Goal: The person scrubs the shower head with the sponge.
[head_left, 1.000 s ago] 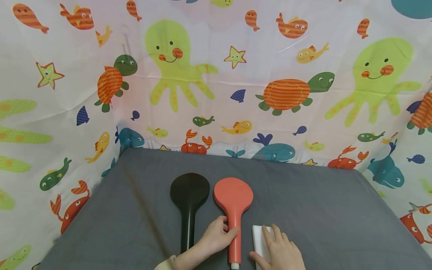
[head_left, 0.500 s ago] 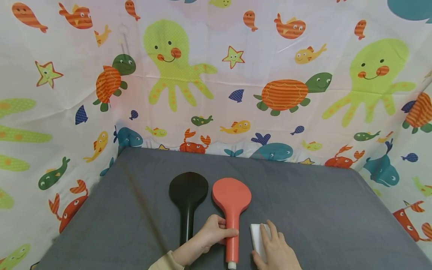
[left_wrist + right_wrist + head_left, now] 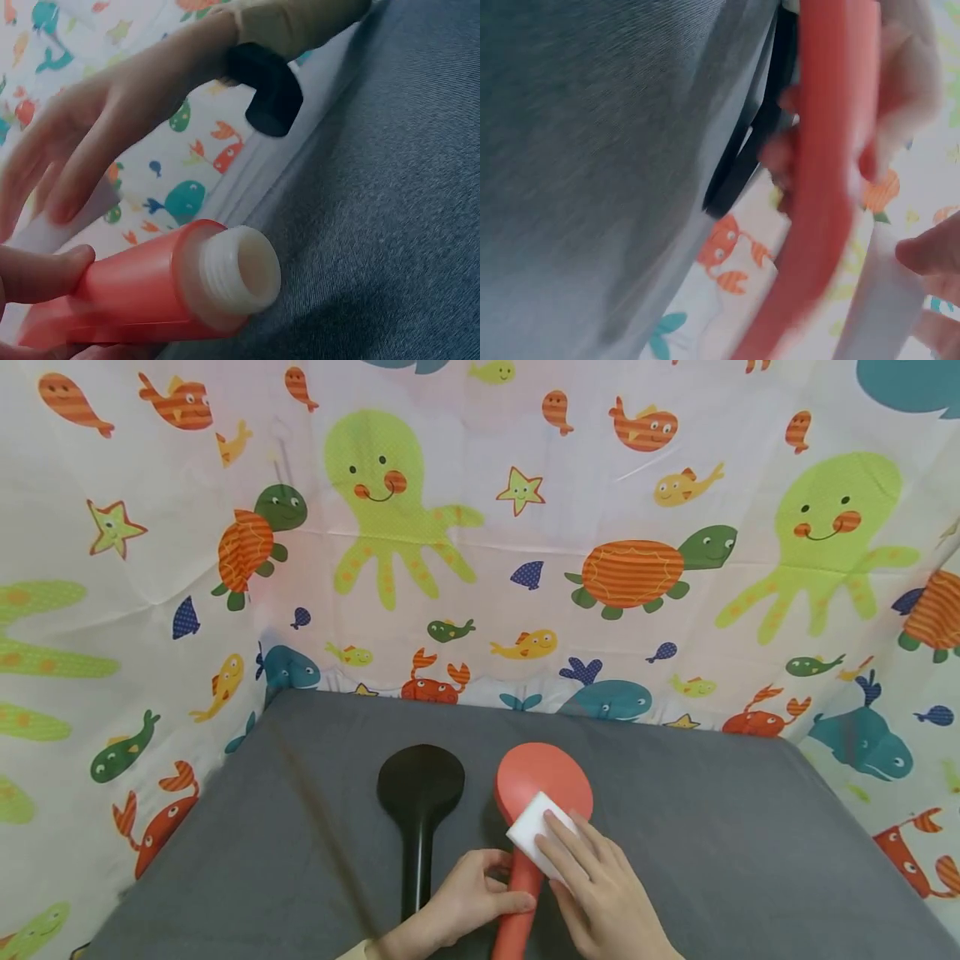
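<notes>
Two hands are working above a gray-covered tabletop (image 3: pixel 690 810). The red paddle (image 3: pixel 545 777) is occupying a place toward 5 o'clock from the centre of the head view, its disc uppermost; a black paddle (image 3: pixel 422 781) is lying at its 9 o'clock. The left hand (image 3: pixel 474 893), at 7 o'clock from the red disc, is gripping the handle (image 3: pixel 514 937); the right hand (image 3: pixel 611 902), at 5 o'clock, is holding a white block (image 3: pixel 531 823) over the disc's base, although contact between block and paddle is proving hard to judge.

Handling (inferred): the red paddle is presumably behaving as light, stiff, hollow plastic, its smooth skin possibly being slippery; the slim handle is offering the surest hold. The white block is looking light and perhaps foam-soft, its flat faces inviting a gentle pinch.

Views compared: the left wrist view is exposing a pale, threaded, hollow neck (image 3: pixel 240 270) at the handle's 3 o'clock end, which the head view is cropping; the right wrist view is showing left-hand fingers appearing on both sides of the handle.
</notes>
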A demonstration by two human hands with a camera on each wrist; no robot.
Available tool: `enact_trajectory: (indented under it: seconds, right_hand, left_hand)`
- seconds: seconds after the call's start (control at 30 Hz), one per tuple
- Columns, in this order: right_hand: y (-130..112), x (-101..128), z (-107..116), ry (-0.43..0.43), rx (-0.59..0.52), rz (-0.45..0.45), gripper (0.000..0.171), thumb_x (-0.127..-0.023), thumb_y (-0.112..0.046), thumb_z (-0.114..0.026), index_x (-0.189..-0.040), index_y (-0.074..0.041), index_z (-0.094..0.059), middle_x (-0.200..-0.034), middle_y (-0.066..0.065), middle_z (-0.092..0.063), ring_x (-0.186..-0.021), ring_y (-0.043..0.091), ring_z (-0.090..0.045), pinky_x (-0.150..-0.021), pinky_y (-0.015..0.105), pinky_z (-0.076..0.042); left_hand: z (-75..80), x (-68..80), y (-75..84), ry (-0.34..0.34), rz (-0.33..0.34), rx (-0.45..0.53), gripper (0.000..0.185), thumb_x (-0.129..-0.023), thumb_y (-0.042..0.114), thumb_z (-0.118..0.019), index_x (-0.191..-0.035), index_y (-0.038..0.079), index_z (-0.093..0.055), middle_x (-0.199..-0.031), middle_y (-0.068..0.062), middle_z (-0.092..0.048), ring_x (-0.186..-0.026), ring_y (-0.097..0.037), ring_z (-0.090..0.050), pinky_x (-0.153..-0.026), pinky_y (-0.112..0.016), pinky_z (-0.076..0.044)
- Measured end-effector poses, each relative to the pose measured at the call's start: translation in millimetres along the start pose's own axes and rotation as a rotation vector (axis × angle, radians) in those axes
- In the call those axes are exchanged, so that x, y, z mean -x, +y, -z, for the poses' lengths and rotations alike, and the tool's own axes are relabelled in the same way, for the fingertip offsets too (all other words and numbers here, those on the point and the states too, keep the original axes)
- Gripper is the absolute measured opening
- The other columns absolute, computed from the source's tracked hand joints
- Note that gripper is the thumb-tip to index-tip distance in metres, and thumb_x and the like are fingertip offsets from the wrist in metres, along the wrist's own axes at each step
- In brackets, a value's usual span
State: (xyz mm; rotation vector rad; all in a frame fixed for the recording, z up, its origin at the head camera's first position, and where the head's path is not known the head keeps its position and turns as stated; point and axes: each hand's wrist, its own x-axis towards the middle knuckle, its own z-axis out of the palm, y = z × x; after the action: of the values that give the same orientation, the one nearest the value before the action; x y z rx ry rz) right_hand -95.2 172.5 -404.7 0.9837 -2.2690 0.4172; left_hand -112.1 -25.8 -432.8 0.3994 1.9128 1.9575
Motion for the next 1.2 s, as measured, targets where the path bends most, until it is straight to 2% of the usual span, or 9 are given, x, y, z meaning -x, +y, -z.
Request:
enact_trajectory:
  seconds: [0.1,0.2,0.47,0.57,0.67,0.77,0.9,1.07,1.2]
  right_hand:
    - [-3.6,-9.7,-4.6,0.049,-0.009,0.080,0.042,-0.100,-0.031,-0.034,-0.129,-0.009,-0.055,-0.135,0.010,-0.049,-0.121,0.035,-0.044,-0.089,0.042,-0.035]
    - [-3.6,-19.6,-5.0,0.067,-0.009,0.101,0.041,-0.100,-0.029,-0.034,-0.129,-0.008,-0.055,-0.135,0.010,-0.049,-0.121,0.037,-0.043,-0.090,0.044,-0.034]
    - [21.5,-47.3,18.5,0.080,-0.008,-0.023,0.046,-0.099,-0.036,-0.033,-0.132,-0.009,-0.053,-0.138,0.010,-0.045,-0.127,0.036,-0.037,-0.093,0.053,-0.035]
    - [33.2,-57.1,29.9,0.112,-0.001,-0.086,0.041,-0.094,-0.025,-0.049,-0.132,-0.008,-0.052,-0.139,0.011,-0.044,-0.129,0.035,-0.035,-0.093,0.057,-0.035]
    - [40.0,-62.5,37.8,0.149,0.000,-0.124,0.050,-0.083,-0.010,-0.062,-0.131,-0.007,-0.052,-0.139,0.012,-0.045,-0.129,0.036,-0.036,-0.092,0.061,-0.035]
    - [38.3,-62.2,38.9,0.155,0.005,-0.125,0.044,-0.089,-0.017,-0.057,-0.132,-0.006,-0.052,-0.139,0.012,-0.044,-0.129,0.036,-0.035,-0.094,0.060,-0.035]
    - [22.2,-55.1,29.5,0.157,-0.010,-0.010,0.045,-0.099,-0.033,-0.037,-0.130,-0.005,-0.053,-0.137,0.013,-0.046,-0.127,0.039,-0.036,-0.100,0.052,-0.032]
    - [-2.8,-42.5,14.2,0.109,-0.028,0.180,0.042,-0.100,-0.027,-0.033,-0.127,-0.004,-0.055,-0.134,0.015,-0.049,-0.124,0.041,-0.039,-0.108,0.038,-0.021]
    - [-6.3,-44.9,10.7,0.077,-0.036,0.216,0.042,-0.101,-0.026,-0.032,-0.128,-0.005,-0.054,-0.135,0.013,-0.048,-0.125,0.040,-0.038,-0.109,0.037,-0.019]
  left_hand:
    - [-2.2,5.2,3.5,-0.047,-0.068,-0.020,0.034,-0.079,0.003,-0.071,-0.109,-0.008,-0.057,-0.094,-0.011,-0.067,-0.074,-0.022,-0.068,-0.063,-0.025,-0.054]
    - [-3.6,9.6,6.3,-0.061,-0.119,-0.067,0.034,-0.079,0.002,-0.071,-0.109,-0.007,-0.057,-0.095,-0.010,-0.067,-0.073,-0.015,-0.068,-0.062,-0.022,-0.053]
    - [-9.3,16.4,10.0,-0.117,-0.246,-0.105,0.035,-0.077,0.000,-0.073,-0.108,-0.006,-0.057,-0.100,-0.011,-0.061,-0.079,-0.009,-0.066,-0.063,-0.020,-0.053]
    - [-9.7,17.9,12.0,-0.128,-0.251,-0.099,0.035,-0.078,0.002,-0.072,-0.109,-0.003,-0.057,-0.100,-0.008,-0.061,-0.081,-0.008,-0.065,-0.065,-0.020,-0.052]
    - [-8.5,19.5,14.6,-0.123,-0.240,-0.096,0.035,-0.078,0.003,-0.072,-0.110,-0.002,-0.057,-0.101,-0.006,-0.060,-0.083,-0.007,-0.065,-0.066,-0.020,-0.052]
    - [-6.8,20.1,17.3,-0.105,-0.250,-0.101,0.036,-0.078,0.001,-0.073,-0.110,-0.002,-0.057,-0.101,-0.008,-0.060,-0.084,-0.008,-0.065,-0.067,-0.020,-0.052]
    - [-4.5,19.8,18.6,-0.053,-0.299,-0.134,0.037,-0.078,0.003,-0.074,-0.110,-0.003,-0.057,-0.103,-0.014,-0.060,-0.083,-0.011,-0.066,-0.066,-0.019,-0.052]
    - [-0.2,18.3,18.3,0.000,-0.287,-0.102,0.038,-0.079,0.006,-0.073,-0.112,-0.004,-0.056,-0.104,-0.014,-0.061,-0.080,-0.009,-0.066,-0.066,-0.022,-0.053]
    - [2.1,15.9,17.6,0.009,-0.276,-0.089,0.039,-0.078,0.006,-0.073,-0.112,-0.004,-0.056,-0.104,-0.013,-0.062,-0.078,-0.008,-0.065,-0.066,-0.024,-0.054]
